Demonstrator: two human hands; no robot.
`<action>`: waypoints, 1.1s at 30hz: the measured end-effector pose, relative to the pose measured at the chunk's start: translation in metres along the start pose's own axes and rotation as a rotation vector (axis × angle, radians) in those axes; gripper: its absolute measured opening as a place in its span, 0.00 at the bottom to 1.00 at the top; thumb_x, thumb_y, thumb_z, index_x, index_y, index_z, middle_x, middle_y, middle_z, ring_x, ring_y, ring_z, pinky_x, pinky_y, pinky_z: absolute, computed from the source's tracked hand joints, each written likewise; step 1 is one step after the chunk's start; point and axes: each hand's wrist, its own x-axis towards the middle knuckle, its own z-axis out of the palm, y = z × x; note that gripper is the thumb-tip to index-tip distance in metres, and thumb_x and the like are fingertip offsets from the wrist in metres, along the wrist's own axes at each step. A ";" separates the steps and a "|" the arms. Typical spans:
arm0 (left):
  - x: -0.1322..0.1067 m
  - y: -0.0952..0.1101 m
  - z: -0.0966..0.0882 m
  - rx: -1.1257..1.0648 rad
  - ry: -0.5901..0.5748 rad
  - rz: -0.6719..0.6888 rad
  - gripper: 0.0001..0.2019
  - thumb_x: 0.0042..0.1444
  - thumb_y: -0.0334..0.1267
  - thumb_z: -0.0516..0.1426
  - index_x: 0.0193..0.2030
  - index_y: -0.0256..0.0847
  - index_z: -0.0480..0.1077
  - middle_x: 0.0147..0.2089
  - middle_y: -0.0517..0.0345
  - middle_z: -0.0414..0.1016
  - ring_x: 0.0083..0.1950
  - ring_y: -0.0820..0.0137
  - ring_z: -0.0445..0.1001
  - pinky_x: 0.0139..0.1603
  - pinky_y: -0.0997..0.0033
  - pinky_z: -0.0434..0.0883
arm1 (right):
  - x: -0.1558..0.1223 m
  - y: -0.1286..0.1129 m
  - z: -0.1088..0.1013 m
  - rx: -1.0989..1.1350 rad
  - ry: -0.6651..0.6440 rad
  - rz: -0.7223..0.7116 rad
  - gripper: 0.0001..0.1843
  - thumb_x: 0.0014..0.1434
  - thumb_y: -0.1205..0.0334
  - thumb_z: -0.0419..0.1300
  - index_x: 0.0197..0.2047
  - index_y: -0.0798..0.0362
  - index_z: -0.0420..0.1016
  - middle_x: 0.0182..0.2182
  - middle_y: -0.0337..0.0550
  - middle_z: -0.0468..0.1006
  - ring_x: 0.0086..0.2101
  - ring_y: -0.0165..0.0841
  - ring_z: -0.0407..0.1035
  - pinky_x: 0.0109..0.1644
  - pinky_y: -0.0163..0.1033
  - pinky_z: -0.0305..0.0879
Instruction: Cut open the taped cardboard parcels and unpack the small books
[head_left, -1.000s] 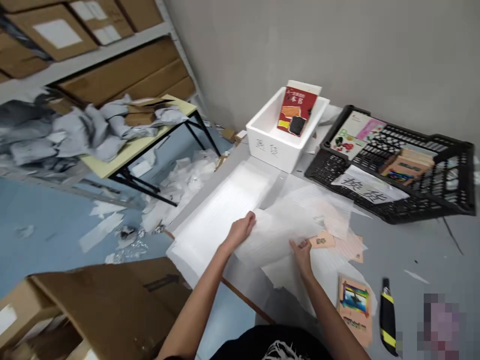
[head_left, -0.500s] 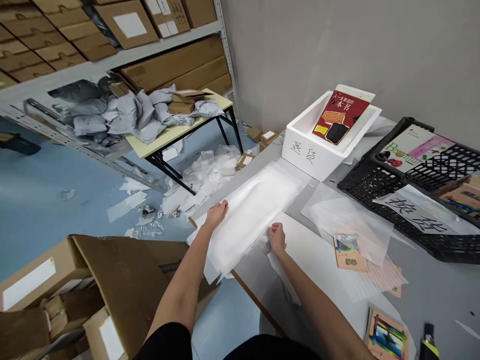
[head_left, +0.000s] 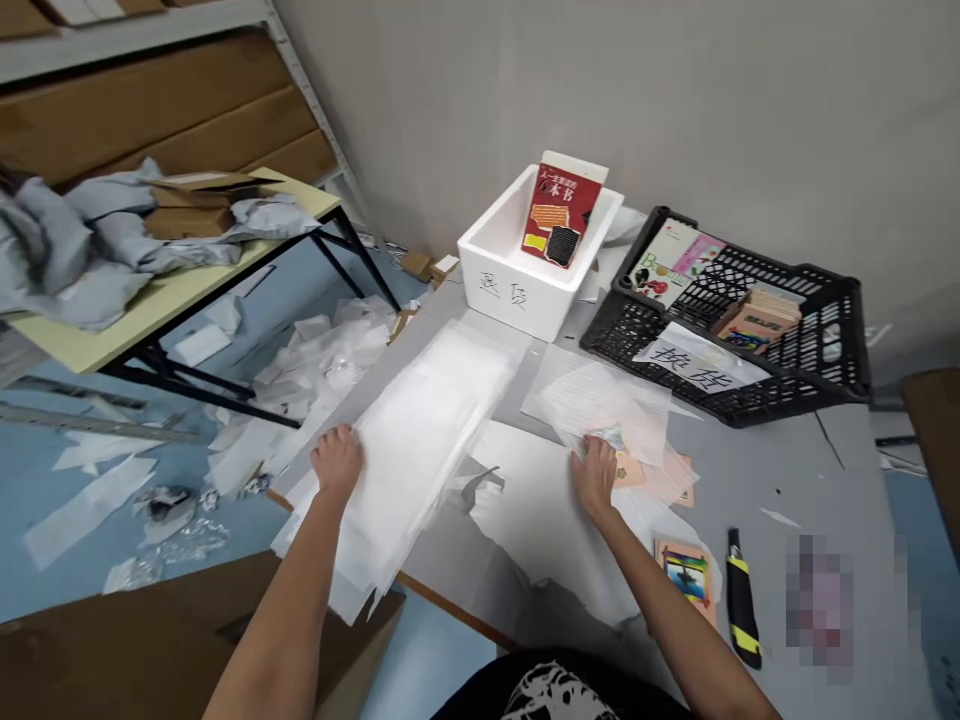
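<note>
My left hand (head_left: 337,462) is at the left edge of a long stack of thin white sheets (head_left: 427,410), its fingers curled against that edge. The stack lies slantwise on the grey table, its near end hanging past the table's edge. My right hand (head_left: 596,475) reaches down onto a small orange-pink booklet (head_left: 628,470), its thumb apart from the fingers. Translucent ribbed sheets (head_left: 645,405) partly cover this booklet and another. Nearer to me, another booklet with a colourful picture (head_left: 686,575) lies beside the right forearm.
A white foam box (head_left: 517,290) with a red book (head_left: 561,215) stands at the back. Right of it is a black plastic crate (head_left: 795,380) holding books. A black-and-yellow utility knife (head_left: 742,605) lies at right. Left are a cardboard box (head_left: 127,640) and a table (head_left: 292,200) with grey parcels.
My right hand has left the stack's near side and moved right to the booklet. The left hand stays at the stack's left edge. The view has turned to the right.
</note>
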 end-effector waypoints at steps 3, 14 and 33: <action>-0.005 0.029 -0.009 -0.060 0.229 -0.038 0.19 0.58 0.29 0.42 0.55 0.30 0.62 0.55 0.35 0.64 0.56 0.50 0.61 0.54 0.51 0.59 | 0.019 0.034 -0.012 -0.168 -0.055 -0.036 0.20 0.57 0.66 0.54 0.53 0.59 0.65 0.51 0.57 0.67 0.50 0.45 0.58 0.53 0.46 0.54; -0.032 0.290 -0.038 -0.564 -0.274 0.195 0.16 0.62 0.43 0.49 0.52 0.35 0.63 0.49 0.46 0.74 0.50 0.62 0.72 0.48 0.68 0.66 | 0.050 0.057 -0.019 -0.222 -0.248 -0.183 0.15 0.57 0.77 0.51 0.43 0.55 0.72 0.44 0.52 0.72 0.45 0.39 0.63 0.47 0.41 0.58; -0.054 0.263 -0.085 -0.804 -0.081 0.404 0.11 0.63 0.45 0.46 0.38 0.43 0.65 0.32 0.58 0.76 0.33 0.68 0.75 0.36 0.71 0.66 | 0.028 0.081 -0.020 -0.107 0.055 0.363 0.35 0.52 0.55 0.59 0.59 0.66 0.58 0.54 0.67 0.63 0.54 0.52 0.57 0.56 0.50 0.52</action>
